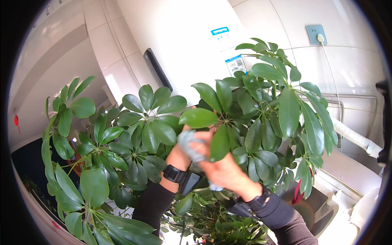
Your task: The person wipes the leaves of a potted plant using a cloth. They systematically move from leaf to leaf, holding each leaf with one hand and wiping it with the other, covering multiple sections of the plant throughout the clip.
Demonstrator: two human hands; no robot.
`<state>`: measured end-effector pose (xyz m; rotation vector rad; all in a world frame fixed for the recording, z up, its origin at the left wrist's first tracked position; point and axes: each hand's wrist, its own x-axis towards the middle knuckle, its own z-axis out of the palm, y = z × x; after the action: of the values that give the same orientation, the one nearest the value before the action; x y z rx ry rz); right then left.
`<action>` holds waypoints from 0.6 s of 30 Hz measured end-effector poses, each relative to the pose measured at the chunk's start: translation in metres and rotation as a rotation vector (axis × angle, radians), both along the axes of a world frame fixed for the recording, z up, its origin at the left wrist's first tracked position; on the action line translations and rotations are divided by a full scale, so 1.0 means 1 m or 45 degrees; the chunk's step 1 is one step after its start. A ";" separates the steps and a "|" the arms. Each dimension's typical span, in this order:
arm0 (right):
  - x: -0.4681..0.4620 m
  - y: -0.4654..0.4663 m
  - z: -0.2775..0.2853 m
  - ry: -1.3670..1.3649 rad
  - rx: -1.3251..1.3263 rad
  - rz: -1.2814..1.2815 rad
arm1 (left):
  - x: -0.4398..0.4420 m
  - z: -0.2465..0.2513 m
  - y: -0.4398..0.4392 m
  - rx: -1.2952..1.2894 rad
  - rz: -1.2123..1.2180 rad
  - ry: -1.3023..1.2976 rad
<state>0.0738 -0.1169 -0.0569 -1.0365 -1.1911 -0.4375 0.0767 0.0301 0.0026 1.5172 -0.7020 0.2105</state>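
A large umbrella plant (schefflera) with glossy green leaves (199, 118) spreads across the view before me. My right hand (219, 171) comes in from the lower right, its fingers bent around a grey-blue cloth (186, 141). The cloth is blurred, and a bit of it hangs below the palm. Close behind it, my left hand (178, 157) reaches up among the leaves. Leaves, cloth and the other hand cover most of its fingers, so its grip is hidden. Both wrists wear black straps with dark devices.
Behind the foliage hangs a white appliance (183, 36) with a black handle (157, 69) and printed labels. A blue wall socket (316, 34) holds a plug with a dangling cord. Pipes (355, 137) run along the tiled wall at right. A sink-like basin (318, 211) stands lower right.
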 end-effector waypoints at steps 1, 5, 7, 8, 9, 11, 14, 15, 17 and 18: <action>0.007 -0.008 -0.002 0.101 0.059 0.140 | 0.004 0.004 0.002 -0.462 -0.321 0.305; 0.042 -0.028 0.000 0.666 0.228 -0.116 | 0.010 0.010 0.008 -0.748 -0.066 0.424; 0.045 -0.030 -0.003 0.415 0.217 -0.191 | 0.010 0.008 0.007 -0.739 -0.280 0.516; 0.044 -0.027 -0.004 0.313 0.150 -0.348 | 0.012 0.008 0.005 -0.648 -0.459 0.498; 0.040 -0.023 -0.007 0.160 0.121 -0.518 | 0.015 0.009 0.002 -0.555 -0.794 0.476; 0.033 -0.012 -0.010 0.024 0.042 -0.634 | 0.015 0.002 -0.005 -0.573 -0.319 0.496; 0.028 0.004 -0.004 -0.107 0.116 -0.842 | 0.013 -0.011 -0.012 -0.381 -0.042 0.215; 0.028 0.004 -0.002 -0.127 0.009 -0.894 | 0.011 -0.015 -0.010 0.271 0.241 -0.237; 0.027 0.008 0.004 -0.180 0.009 -0.909 | 0.008 -0.022 -0.007 0.641 0.562 -0.596; 0.027 0.009 0.007 -0.221 0.021 -1.014 | 0.008 -0.025 -0.007 0.286 0.463 -0.229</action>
<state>0.1007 -0.1075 -0.0500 -1.4641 -0.8781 -1.1721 0.0846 0.0232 -0.0225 1.8534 -0.6003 0.5638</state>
